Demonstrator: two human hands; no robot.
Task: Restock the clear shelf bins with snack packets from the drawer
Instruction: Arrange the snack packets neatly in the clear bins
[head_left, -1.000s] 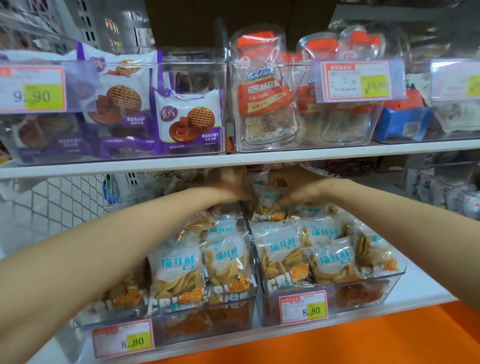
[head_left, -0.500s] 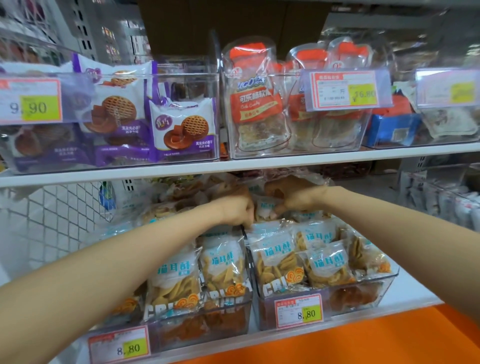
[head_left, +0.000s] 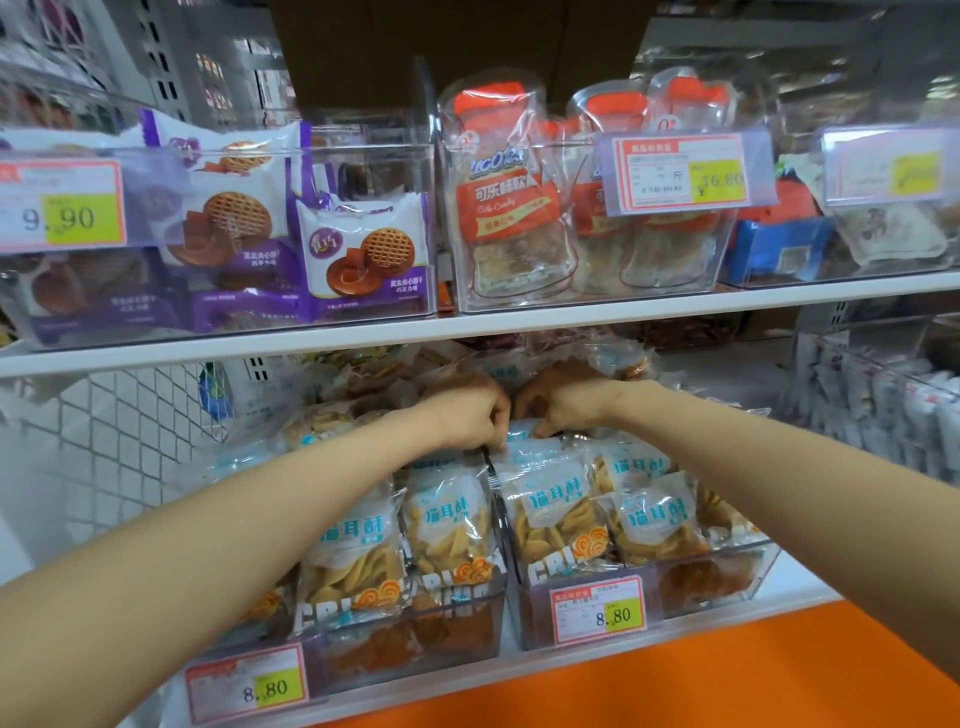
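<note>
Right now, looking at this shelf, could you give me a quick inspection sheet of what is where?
Surface: white lower shelf, beneath an upper shelf.
Job's things: two clear bins, left bin and right bin, side by side, both packed with upright snack packets.
Clutter: price tags reading 8.80 on the bin fronts.
Hands: left hand and right hand, close together, fingers curled on packet tops at the back of the bins.
Cables: nothing seen.
Surroundings: purple biscuit packets and orange candy packets in bins above; wire mesh at left.
</note>
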